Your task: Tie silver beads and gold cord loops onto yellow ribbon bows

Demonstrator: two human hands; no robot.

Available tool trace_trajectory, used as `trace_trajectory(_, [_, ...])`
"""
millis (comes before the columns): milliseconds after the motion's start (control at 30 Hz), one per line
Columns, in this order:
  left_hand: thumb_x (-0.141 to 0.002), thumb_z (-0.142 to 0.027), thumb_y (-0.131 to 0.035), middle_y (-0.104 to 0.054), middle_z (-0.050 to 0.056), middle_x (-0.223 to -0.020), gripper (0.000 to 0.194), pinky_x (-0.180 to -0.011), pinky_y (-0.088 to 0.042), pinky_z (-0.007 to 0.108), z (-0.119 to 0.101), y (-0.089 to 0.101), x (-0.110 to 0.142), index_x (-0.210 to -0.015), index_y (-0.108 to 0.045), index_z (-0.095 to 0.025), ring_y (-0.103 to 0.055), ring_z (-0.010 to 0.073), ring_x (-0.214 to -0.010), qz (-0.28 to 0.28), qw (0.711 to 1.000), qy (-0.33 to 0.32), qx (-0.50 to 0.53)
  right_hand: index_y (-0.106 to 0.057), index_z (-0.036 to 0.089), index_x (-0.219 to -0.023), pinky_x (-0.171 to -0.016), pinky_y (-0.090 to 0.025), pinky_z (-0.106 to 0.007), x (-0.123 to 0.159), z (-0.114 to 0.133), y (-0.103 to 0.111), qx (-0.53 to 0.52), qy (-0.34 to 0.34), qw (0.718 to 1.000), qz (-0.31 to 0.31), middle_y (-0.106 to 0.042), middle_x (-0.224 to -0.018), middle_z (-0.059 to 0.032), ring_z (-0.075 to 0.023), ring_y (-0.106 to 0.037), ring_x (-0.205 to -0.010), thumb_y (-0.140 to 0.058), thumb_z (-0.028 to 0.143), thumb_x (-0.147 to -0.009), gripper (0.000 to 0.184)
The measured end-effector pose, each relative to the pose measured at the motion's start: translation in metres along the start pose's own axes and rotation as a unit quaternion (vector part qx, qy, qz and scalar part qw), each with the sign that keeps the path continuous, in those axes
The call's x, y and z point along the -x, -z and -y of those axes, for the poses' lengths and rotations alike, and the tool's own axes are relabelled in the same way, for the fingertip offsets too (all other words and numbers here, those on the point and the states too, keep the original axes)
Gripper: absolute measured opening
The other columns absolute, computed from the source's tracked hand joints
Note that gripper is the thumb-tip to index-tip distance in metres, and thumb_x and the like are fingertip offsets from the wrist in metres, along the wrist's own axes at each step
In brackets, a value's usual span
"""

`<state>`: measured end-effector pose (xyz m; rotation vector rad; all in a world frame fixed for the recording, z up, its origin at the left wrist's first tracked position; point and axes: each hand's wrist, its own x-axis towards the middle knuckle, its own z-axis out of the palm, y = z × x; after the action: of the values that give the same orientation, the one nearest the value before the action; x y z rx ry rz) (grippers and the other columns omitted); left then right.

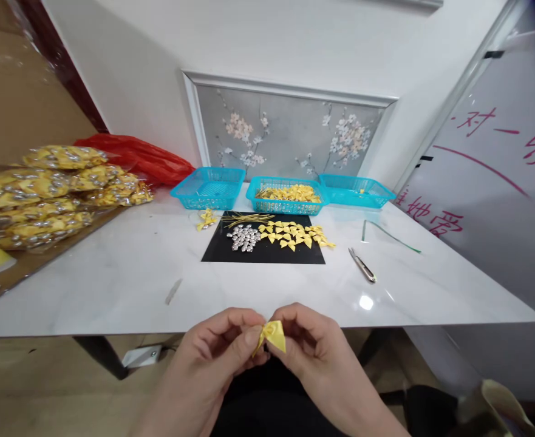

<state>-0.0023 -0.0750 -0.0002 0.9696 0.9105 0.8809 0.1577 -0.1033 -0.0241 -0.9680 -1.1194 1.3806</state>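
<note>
Both hands, left hand (pixel 219 349) and right hand (pixel 310 346), pinching yellow ribbon bow (pixel 272 335) with closed fingers, off the desk (pixel 126 285) edge; likely to slip to the floor if loosened

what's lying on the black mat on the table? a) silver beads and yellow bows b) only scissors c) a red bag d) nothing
a: the black mat carries a cluster of silver beads on its left part and a spread of yellow bows on its right, while the small snips lie off the mat on the white table.
</note>
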Motion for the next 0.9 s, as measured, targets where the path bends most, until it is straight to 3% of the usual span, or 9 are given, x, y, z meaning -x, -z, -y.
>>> trace_trajectory(133, [-0.076,-0.036,-0.084,-0.070,0.001,-0.077,0.016,-0.072,-0.050,0.023,0.001,0.000,0.000,-0.080,-0.080,-0.021,-0.056,0.0159,-0.075,-0.011,1.000,0.006,-0.022,-0.064,0.017,-0.081,-0.068,-0.044,-0.023,-0.003,-0.001,0.001,0.029,-0.006,0.999,0.013,-0.063,-0.075,0.0011,-0.0124,-0.054,-0.072,-0.070,0.025,-0.086,0.012])
trace_trajectory(367, [-0.072,-0.032,-0.085,-0.066,-0.001,-0.067,0.012,-0.068,-0.048,0.024,-0.002,-0.009,0.006,-0.074,-0.080,-0.021,-0.054,0.0159,-0.069,-0.060,0.998,-0.021,-0.028,-0.063,0.019,-0.078,-0.064,-0.040,-0.025,-0.002,-0.003,0.006,0.179,0.096,0.978,-0.045,-0.059,-0.076,0.0003,-0.0134,-0.054,-0.072,-0.055,0.016,-0.091,0.016])
trace_trajectory(500, [-0.074,-0.032,-0.083,-0.067,0.000,-0.067,0.011,-0.067,-0.047,0.023,-0.004,-0.010,0.007,-0.073,-0.081,-0.021,-0.053,0.0159,-0.068,-0.054,0.996,-0.038,-0.056,-0.067,0.020,-0.088,-0.068,-0.046,-0.026,0.000,-0.002,0.004,0.068,0.087,0.994,-0.019,-0.062,-0.085,-0.0004,-0.0138,-0.058,-0.074,-0.064,0.020,-0.088,0.003])
trace_trajectory(600, [-0.075,-0.033,-0.083,-0.068,0.000,-0.066,0.012,-0.065,-0.047,0.022,-0.004,-0.010,0.007,-0.071,-0.081,-0.022,-0.055,0.0154,-0.067,-0.051,0.995,-0.041,-0.075,-0.069,0.019,-0.081,-0.062,-0.044,-0.023,0.000,-0.001,0.004,0.008,0.065,0.997,-0.029,-0.059,-0.077,0.0014,-0.0118,-0.054,-0.067,-0.073,0.022,-0.082,0.005])
trace_trajectory(767, [-0.073,-0.034,-0.084,-0.070,0.000,-0.066,0.012,-0.064,-0.048,0.021,-0.005,-0.011,0.008,-0.072,-0.081,-0.022,-0.056,0.0151,-0.066,-0.054,0.996,-0.024,-0.073,-0.076,0.021,-0.074,-0.056,-0.037,-0.020,0.000,0.001,0.008,0.036,0.069,0.996,-0.037,-0.053,-0.071,0.0027,-0.0089,-0.047,-0.062,-0.082,0.026,-0.078,0.009])
trace_trajectory(900, [-0.072,-0.034,-0.085,-0.070,0.000,-0.067,0.013,-0.063,-0.047,0.021,-0.006,-0.011,0.009,-0.071,-0.081,-0.021,-0.056,0.0148,-0.066,-0.051,0.996,-0.018,-0.068,-0.079,0.023,-0.078,-0.056,-0.035,-0.022,0.001,0.003,0.012,0.069,0.077,0.994,-0.027,-0.049,-0.073,0.0022,-0.0096,-0.045,-0.064,-0.078,0.036,-0.084,0.014])
